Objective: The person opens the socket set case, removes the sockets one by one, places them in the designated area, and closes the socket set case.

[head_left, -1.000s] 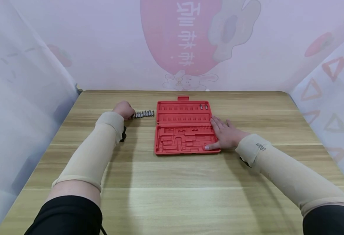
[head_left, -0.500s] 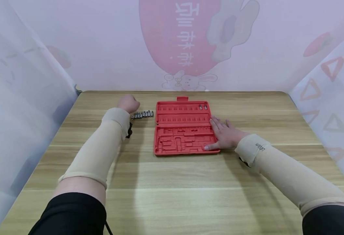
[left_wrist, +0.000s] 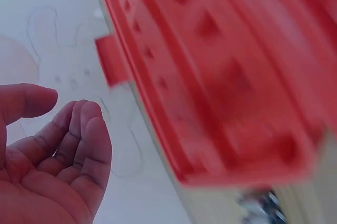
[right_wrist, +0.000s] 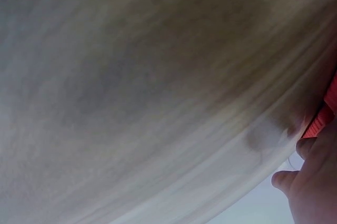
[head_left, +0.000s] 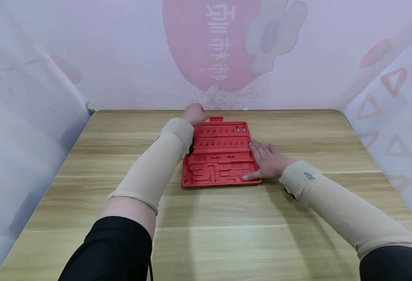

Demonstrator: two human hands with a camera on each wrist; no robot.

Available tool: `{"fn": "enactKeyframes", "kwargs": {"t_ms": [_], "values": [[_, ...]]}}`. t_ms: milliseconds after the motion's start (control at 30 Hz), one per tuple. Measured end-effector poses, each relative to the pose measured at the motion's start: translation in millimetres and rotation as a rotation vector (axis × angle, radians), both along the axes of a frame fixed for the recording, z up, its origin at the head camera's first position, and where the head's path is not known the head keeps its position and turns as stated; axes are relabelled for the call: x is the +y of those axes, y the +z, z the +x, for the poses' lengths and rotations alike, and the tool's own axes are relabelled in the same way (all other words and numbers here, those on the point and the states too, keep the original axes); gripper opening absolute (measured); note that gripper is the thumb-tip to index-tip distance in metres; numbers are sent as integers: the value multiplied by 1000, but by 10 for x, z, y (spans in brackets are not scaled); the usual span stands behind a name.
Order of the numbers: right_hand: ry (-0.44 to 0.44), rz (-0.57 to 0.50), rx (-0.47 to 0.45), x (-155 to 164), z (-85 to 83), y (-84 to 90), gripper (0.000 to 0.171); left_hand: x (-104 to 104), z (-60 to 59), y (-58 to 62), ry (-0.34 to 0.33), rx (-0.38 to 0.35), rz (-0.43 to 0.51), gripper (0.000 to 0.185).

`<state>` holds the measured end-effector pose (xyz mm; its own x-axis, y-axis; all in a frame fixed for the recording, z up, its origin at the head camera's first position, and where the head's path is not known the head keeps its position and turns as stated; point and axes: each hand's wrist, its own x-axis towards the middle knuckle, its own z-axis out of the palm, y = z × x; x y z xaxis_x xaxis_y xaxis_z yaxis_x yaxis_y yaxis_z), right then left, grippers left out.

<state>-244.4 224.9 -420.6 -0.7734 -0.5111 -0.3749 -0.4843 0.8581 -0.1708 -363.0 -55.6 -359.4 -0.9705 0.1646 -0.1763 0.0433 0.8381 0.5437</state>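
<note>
Tool case tray (head_left: 220,164) lies mid-table (head_left: 227,234). Right hand (head_left: 267,162) rests on its right edge; left hand (head_left: 194,114) hovers over its far-left corner, beside the latch tab (head_left: 216,118).

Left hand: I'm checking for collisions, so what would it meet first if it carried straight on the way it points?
Probably the backdrop sheet. The left hand hovers at the far left corner of the red case, beside its latch tab, pointing away from the person; depth is unclear.
</note>
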Motion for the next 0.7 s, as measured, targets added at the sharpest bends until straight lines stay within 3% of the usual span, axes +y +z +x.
{"fn": "enactKeyframes", "kwargs": {"t_ms": [267, 500, 700], "values": [[-5, 20, 2, 31, -51, -25, 133, 425, -84, 43, -77, -6, 40, 44], [-1, 12, 17, 37, -64, -30, 133, 728, -113, -131, -133, -30, 39, 45], [6, 21, 28, 37, -45, -47, 132, 975, -136, -317, -197, -47, -20, 45]]}}
